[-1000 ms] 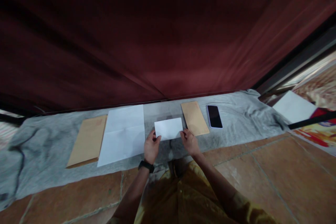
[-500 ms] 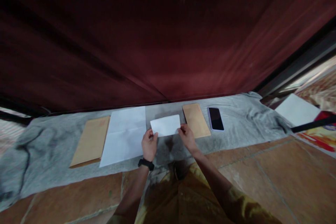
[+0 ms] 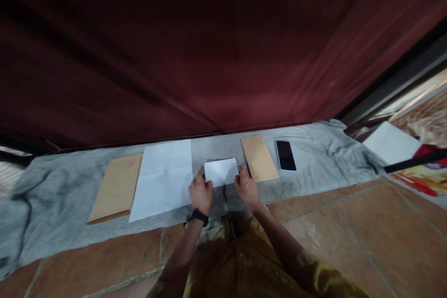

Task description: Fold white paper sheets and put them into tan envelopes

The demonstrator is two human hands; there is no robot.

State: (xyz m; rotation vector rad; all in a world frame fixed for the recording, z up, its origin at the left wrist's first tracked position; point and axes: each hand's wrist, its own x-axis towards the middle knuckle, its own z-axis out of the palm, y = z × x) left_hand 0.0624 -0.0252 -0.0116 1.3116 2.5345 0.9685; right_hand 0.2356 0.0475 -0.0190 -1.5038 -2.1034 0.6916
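A small folded sheet of white paper (image 3: pixel 220 171) lies low over the grey cloth in front of me. My left hand (image 3: pixel 200 194) is closed at its left edge, thumb on the near corner. At the right edge my right hand (image 3: pixel 246 188) pinches the paper between thumb and fingers. To the left is a larger white sheet (image 3: pixel 162 179) with faint crease lines, lying flat. A brown envelope (image 3: pixel 260 158) rests just right of my right hand. Farther left, a stack of brown envelopes (image 3: pixel 115 186) lies beside the large sheet.
A phone (image 3: pixel 286 155) with a pale purple edge lies right of the single envelope. The grey cloth (image 3: pixel 324 163) spreads over a ledge against a dark red curtain (image 3: pixel 223 56). Brown floor tiles (image 3: pixel 331 233) border its near side. White and coloured printed sheets (image 3: pixel 391 142) are at the far right.
The folded paper has come down closer to the cloth and looks smaller. Both hands have shifted slightly toward me, still at its two sides. The other things stay in place as the view shifts slightly.
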